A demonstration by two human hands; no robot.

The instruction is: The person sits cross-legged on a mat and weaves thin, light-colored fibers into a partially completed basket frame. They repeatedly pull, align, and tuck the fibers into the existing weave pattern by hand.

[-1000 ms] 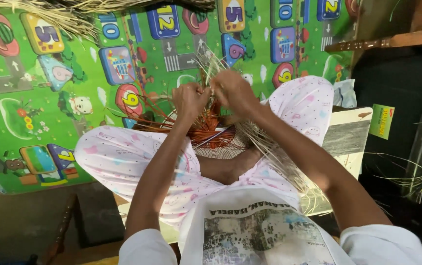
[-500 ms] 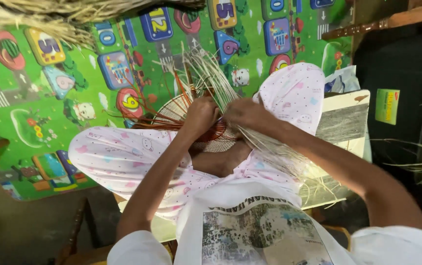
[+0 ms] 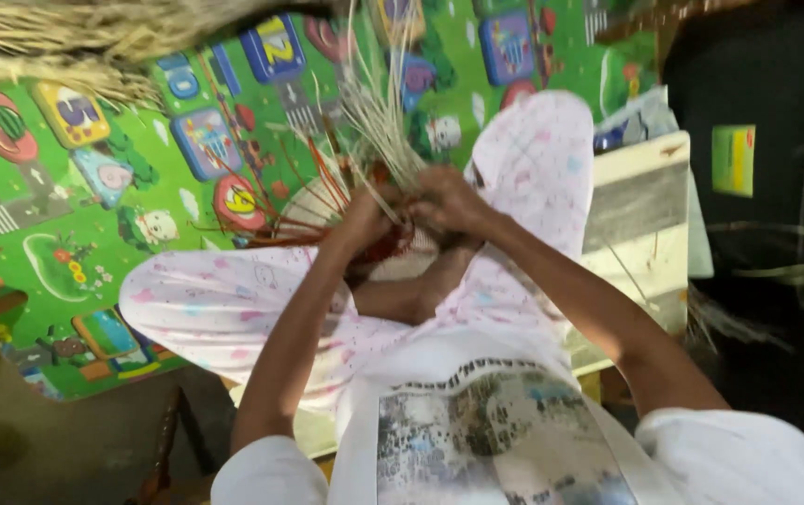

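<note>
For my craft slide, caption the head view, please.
Both hands, left hand and right hand, weave pale straw strands over a green play mat.

I see pale straw-coloured strands (image 3: pixel 379 112) and reddish-brown strips (image 3: pixel 280 224), white trousers (image 3: pixel 224 309) dotted with pink and blue, a bright green play mat (image 3: pixel 93 187) with multicoloured picture tiles, and a white, grey-printed shirt (image 3: pixel 477 440).
</note>
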